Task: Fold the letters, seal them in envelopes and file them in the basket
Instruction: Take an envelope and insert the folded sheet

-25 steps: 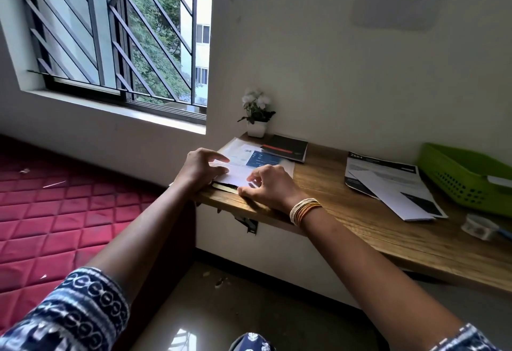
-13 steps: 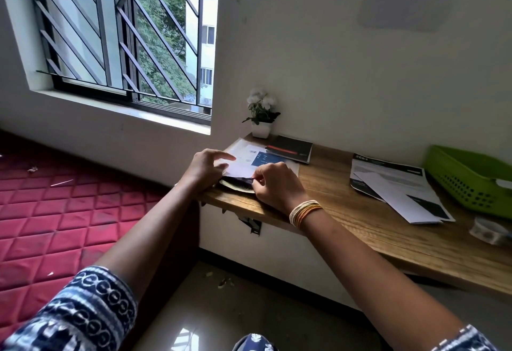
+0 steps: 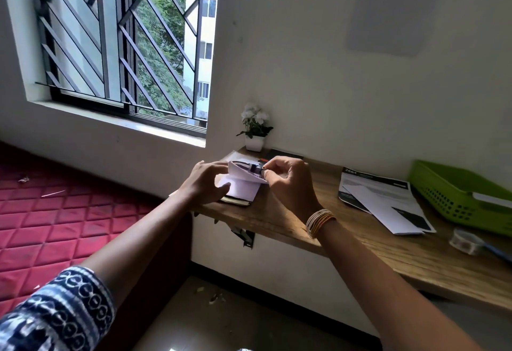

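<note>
the right hand (image 3: 288, 181) is pinching the letter (image 3: 243, 181) and curling its edge over, seemingly to fold it, while the left hand (image 3: 203, 184), fingers relaxed, is pressing the lower part flat on the shelf (image 3: 360, 242).

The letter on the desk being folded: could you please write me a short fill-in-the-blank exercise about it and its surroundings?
1. The right hand pinches the edge of the letter and curls it toward the ____ hand.
2. The basket at the desk's right end is ____ in colour.
3. The potted plant has ____ flowers.
4. The left hand rests on the letter's ____ side.

Missing words: left; green; white; left
</note>
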`<state>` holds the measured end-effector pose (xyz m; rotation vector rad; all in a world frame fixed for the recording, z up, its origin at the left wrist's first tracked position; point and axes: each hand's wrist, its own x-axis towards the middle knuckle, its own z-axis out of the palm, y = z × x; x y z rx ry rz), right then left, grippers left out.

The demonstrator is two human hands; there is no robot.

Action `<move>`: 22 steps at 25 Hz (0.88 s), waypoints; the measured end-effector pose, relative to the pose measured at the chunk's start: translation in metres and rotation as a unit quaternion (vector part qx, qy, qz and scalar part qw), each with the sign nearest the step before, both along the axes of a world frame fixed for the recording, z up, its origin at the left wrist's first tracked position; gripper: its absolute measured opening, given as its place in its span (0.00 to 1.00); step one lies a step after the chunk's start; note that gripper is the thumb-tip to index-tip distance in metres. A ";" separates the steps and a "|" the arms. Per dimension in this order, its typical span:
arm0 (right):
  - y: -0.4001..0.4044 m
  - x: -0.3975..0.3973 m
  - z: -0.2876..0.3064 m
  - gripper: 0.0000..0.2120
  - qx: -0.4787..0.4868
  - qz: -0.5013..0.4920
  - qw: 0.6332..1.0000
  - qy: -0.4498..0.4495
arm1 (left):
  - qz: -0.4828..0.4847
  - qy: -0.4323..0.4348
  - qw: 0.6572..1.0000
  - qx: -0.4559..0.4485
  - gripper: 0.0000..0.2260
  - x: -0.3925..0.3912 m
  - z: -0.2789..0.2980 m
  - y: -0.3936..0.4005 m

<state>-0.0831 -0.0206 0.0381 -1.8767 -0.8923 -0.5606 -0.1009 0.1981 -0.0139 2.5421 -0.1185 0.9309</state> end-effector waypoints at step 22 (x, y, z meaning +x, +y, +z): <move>-0.120 -0.009 0.096 0.15 0.461 0.042 0.854 0.238 | -0.079 -0.166 0.983 -0.005 0.07 -0.008 0.081 -0.094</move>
